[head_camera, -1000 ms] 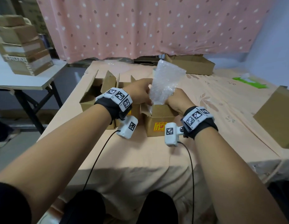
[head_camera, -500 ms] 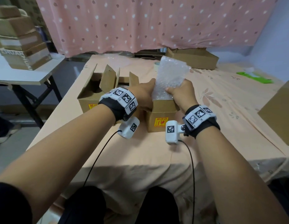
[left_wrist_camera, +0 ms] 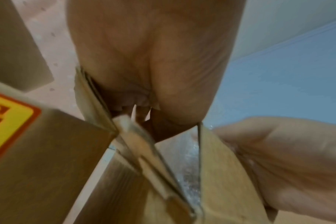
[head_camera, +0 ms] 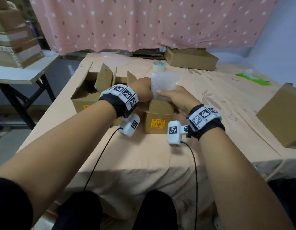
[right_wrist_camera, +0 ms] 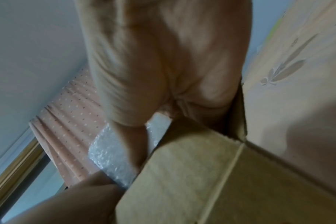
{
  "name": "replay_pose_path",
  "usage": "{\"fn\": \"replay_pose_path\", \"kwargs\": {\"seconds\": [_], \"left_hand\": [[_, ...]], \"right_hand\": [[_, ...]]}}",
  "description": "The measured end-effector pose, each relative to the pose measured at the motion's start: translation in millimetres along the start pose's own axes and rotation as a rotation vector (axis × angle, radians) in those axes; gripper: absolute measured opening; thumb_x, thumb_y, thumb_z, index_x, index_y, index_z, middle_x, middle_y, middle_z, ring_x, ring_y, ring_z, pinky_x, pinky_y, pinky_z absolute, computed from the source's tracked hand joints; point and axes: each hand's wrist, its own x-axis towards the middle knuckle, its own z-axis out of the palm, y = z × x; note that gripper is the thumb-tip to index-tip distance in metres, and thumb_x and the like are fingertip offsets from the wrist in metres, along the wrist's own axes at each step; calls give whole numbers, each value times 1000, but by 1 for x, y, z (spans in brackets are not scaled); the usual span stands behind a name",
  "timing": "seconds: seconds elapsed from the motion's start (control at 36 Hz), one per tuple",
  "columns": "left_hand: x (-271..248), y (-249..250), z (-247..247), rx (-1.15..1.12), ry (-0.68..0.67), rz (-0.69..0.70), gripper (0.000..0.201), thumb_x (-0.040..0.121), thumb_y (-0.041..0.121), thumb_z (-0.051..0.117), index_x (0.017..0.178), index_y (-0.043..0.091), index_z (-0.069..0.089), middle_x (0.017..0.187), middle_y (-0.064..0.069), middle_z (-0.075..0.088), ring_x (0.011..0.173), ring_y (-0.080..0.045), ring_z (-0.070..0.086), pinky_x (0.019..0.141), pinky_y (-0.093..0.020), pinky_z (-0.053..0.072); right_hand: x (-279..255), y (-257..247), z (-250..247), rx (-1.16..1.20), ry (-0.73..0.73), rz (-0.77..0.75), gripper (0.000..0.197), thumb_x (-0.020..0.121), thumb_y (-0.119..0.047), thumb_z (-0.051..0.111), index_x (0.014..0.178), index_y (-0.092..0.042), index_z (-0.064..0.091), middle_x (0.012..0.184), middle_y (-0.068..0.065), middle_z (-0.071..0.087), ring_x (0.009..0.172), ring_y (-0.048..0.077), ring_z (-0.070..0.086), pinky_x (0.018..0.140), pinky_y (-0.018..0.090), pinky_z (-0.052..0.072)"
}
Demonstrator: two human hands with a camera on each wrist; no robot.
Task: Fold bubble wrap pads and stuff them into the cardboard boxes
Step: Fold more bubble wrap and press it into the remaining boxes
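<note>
1. My left hand (head_camera: 142,90) and right hand (head_camera: 177,98) both grasp the bubble wrap pad (head_camera: 163,83).
2. Pad sits partly inside the small open cardboard box (head_camera: 158,120), its top sticking out above the box.

A roll of tape (head_camera: 158,66) stood on the peach floral cloth (head_camera: 226,97) covering the tabletop. A green packet (head_camera: 252,79) lay at the far right. A pink dotted curtain (head_camera: 144,22) hung behind; stacked cartons (head_camera: 14,40) were seen on a side table (head_camera: 19,75).
</note>
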Motion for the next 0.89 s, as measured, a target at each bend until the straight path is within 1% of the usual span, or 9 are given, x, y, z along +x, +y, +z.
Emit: {"fn": "replay_pose_path", "kwargs": {"seconds": [0.08, 0.17, 0.28, 0.36, 0.44, 0.58, 0.72, 0.81, 0.89], "left_hand": [[0, -6, 0, -71, 27, -8, 35, 96, 18, 57, 131, 11, 58, 127, -8, 60, 117, -27, 56, 87, -30, 40], [-1, -11, -3, -208, 19, -34, 44, 99, 15, 47, 142, 14, 52, 141, -9, 55, 126, -28, 51, 98, -32, 41], [1, -7, -9, -400, -25, -75, 44, 89, 12, 41, 130, 2, 56, 128, -23, 60, 106, -33, 57, 81, -32, 40], [2, -6, -6, -555, -50, -111, 41, 90, 17, 41, 126, 4, 54, 121, -26, 61, 104, -39, 62, 90, -46, 52], [11, -12, -1, -507, -4, -124, 28, 99, 21, 41, 119, 5, 54, 117, -17, 62, 105, -33, 62, 98, -49, 52], [20, -16, 3, -344, 101, -106, 30, 96, 39, 45, 110, 16, 59, 103, -8, 65, 101, -30, 62, 93, -42, 51], [31, -17, 20, -30, 199, -80, 47, 98, 44, 45, 135, 15, 49, 118, -12, 66, 112, -33, 59, 99, -43, 45], [35, -19, 27, 76, 258, -70, 59, 93, 39, 54, 144, 16, 35, 99, -8, 67, 100, -33, 64, 90, -43, 50], [37, -18, 31, 120, 305, -47, 65, 91, 37, 59, 146, 16, 31, 87, -4, 58, 86, -30, 60, 79, -38, 49]], "right_hand": [[6, -3, 1, 141, 61, 20, 45, 89, -45, 59, 116, -11, 69, 106, 11, 76, 101, 28, 73, 90, 40, 56], [33, 15, 0, 45, 174, 53, 75, 65, -54, 57, 114, 3, 65, 113, 28, 68, 97, 37, 70, 79, 41, 48], [22, 9, 10, -172, 235, 6, 25, 72, -36, 59, 77, -11, 62, 78, 17, 63, 75, 34, 62, 69, 42, 49], [17, 7, 12, -271, 279, -40, 14, 83, -17, 60, 70, -11, 57, 71, 8, 59, 74, 29, 58, 66, 36, 44], [17, 7, 11, -303, 334, -86, 17, 86, -14, 59, 101, -9, 65, 100, 5, 68, 89, 24, 60, 74, 31, 47], [18, 8, 12, -376, 329, -108, 62, 91, -7, 58, 149, -18, 36, 137, 13, 53, 114, 26, 55, 81, 25, 38], [20, 12, 23, -600, 351, -206, 66, 91, -11, 60, 151, -18, 33, 141, 16, 47, 130, 34, 45, 99, 38, 42], [23, 23, 29, -811, 392, -336, 67, 86, -10, 66, 147, -16, 39, 146, 18, 37, 139, 36, 30, 106, 42, 38], [24, 25, 34, -1009, 453, -499, 49, 82, -10, 67, 129, -10, 56, 138, 19, 45, 132, 38, 35, 99, 44, 40]]}}
